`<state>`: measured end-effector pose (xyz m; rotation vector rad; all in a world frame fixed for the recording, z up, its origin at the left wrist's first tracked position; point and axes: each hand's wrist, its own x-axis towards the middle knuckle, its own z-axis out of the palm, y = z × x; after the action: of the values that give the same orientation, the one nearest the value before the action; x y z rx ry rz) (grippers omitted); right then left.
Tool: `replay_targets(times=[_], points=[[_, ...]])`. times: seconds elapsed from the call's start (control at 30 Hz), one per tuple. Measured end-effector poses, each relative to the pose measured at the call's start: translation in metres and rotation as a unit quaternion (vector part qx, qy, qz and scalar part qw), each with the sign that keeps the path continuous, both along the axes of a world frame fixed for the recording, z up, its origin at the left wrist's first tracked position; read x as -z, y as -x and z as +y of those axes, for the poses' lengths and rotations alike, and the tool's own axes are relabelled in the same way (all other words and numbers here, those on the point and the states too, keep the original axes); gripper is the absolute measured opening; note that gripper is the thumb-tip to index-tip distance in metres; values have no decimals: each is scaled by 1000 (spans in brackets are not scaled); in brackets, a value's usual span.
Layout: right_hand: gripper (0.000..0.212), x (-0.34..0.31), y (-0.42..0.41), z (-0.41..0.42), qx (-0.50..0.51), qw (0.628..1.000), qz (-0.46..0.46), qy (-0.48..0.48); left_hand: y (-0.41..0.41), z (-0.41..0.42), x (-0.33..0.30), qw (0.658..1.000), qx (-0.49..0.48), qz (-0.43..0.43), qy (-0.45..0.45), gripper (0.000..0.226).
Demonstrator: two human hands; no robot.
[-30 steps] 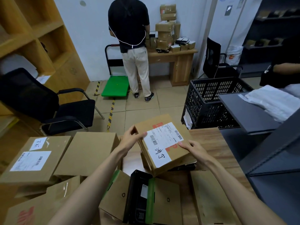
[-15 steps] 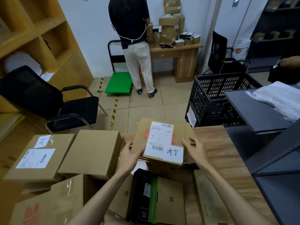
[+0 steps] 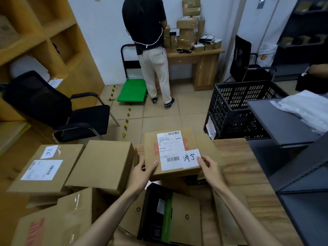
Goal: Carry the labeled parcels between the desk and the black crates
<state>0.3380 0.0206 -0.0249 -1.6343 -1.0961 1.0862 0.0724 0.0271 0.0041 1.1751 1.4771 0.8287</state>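
Observation:
A brown cardboard parcel (image 3: 177,139) with a white shipping label and a handwritten slip lies flat at the far middle of the wooden desk (image 3: 248,166). My left hand (image 3: 143,173) grips its near left corner, thumb on top. My right hand (image 3: 211,169) holds its near right corner, thumb on the handwritten slip. A black slatted crate (image 3: 236,110) stands on the floor just beyond the desk's right end. Other parcels lie on the desk: a labeled one (image 3: 46,167) at far left and a plain one (image 3: 103,164) beside it.
A black and green box (image 3: 158,212) lies near me among flat cartons. A grey machine (image 3: 284,121) stands at the right. A black chair (image 3: 58,110) sits left. A person (image 3: 150,50) stands at a far desk with stacked boxes, beside a green trolley (image 3: 132,89).
The parcel has turned from tilted with a corner toward me to square and flat on the desk. Both hands slid from its sides to its near corners.

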Motion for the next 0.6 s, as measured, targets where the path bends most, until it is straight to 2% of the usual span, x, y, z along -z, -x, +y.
replay_targets(times=[0.13,0.23,0.4,0.53,0.6], points=[[32,-16,3,10,1,999,1,-35,4,8,-11,1000,-14,-16,-21,54],[33,-36,6,18,19,997,4,-70,2,19,-27,997,-27,-44,-50,47],[21,-88,12,36,28,991,31,-129,-3,46,-68,988,-41,-76,-126,34],[30,-129,14,54,36,980,25,-192,-10,67,-111,976,-60,-100,-185,35],[29,-150,14,63,38,975,33,-217,-13,77,-134,970,-61,-105,-211,43]])
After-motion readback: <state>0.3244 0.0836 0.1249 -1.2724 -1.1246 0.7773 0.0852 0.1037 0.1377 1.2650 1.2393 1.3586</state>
